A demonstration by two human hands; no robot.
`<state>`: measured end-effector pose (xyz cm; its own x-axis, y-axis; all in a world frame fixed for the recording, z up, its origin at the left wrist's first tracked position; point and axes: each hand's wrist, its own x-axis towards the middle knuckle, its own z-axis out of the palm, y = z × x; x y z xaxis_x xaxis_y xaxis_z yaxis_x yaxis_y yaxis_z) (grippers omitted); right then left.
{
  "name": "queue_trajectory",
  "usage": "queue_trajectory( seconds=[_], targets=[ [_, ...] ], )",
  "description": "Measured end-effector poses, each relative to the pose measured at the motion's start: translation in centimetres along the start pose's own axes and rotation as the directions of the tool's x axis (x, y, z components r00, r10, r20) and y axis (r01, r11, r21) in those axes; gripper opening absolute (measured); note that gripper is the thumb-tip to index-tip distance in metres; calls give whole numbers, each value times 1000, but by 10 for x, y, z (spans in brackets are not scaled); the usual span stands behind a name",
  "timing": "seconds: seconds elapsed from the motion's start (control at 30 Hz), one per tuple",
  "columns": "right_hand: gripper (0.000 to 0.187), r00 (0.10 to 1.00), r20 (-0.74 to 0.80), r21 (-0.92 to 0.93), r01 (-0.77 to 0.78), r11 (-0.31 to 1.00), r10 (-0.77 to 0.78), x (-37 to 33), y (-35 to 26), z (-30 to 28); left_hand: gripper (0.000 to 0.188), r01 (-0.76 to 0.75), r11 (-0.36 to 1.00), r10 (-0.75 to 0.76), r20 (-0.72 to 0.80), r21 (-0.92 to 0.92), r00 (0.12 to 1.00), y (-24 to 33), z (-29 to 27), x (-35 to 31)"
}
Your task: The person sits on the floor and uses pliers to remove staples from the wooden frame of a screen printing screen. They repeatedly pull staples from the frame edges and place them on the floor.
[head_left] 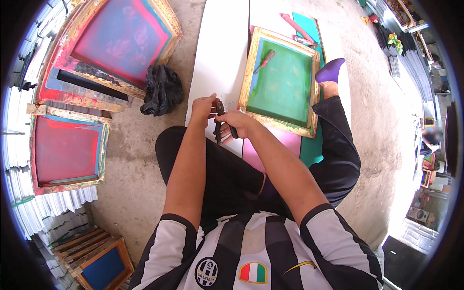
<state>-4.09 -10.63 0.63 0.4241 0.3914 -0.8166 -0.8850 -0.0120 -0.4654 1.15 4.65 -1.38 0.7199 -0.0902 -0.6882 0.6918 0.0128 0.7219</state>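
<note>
In front of my lap, my right hand [236, 123] grips a pair of dark-handled pliers [219, 129], with the handles spread and pointing toward me. My left hand [204, 109] is closed beside the jaws of the pliers, its thumb and fingers drawn together. What it pinches there is too small to make out. Just right of my hands lies a wooden screen-printing frame [313, 96] with green mesh [282, 89]. A screwdriver [265, 61] rests on its upper left part.
White board [217, 53], a pink sheet [275, 145] and a teal sheet [310, 150] lie under the frame. A hammer [296, 27] is beyond it. At left are a black plastic bag [163, 91] and red-stained frames [67, 150]. My purple-socked foot [330, 71] flanks the frame.
</note>
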Motion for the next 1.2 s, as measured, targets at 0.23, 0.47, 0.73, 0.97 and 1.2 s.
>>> queue_trajectory(
  seconds=[0.23, 0.47, 0.73, 0.97, 1.2],
  targets=[
    [31, 999, -34, -12, -22, 1000, 22, -7, -3, -1, 38, -29, 996, 21, -96, -84, 995, 4, 7, 3],
    [23, 996, -74, -289, 24, 957, -48, -51, 3, -50, 45, -184, 968, 207, -129, 170, 970, -5, 14, 16],
    [46, 883, -431, -755, -467, 461, 188, -110, -36, -103, 49, -222, 766, 256, 30, 604, 966, 0, 40, 1],
    [37, 840, -479, -815, -533, 228, 253, -99, -44, -103, 50, -224, 748, 240, 59, 624, 969, 2, 43, 1],
    [32, 816, -499, -823, -552, 137, 292, -87, -54, -91, 50, -233, 740, 230, 89, 630, 969, -1, 45, 2]
  ],
)
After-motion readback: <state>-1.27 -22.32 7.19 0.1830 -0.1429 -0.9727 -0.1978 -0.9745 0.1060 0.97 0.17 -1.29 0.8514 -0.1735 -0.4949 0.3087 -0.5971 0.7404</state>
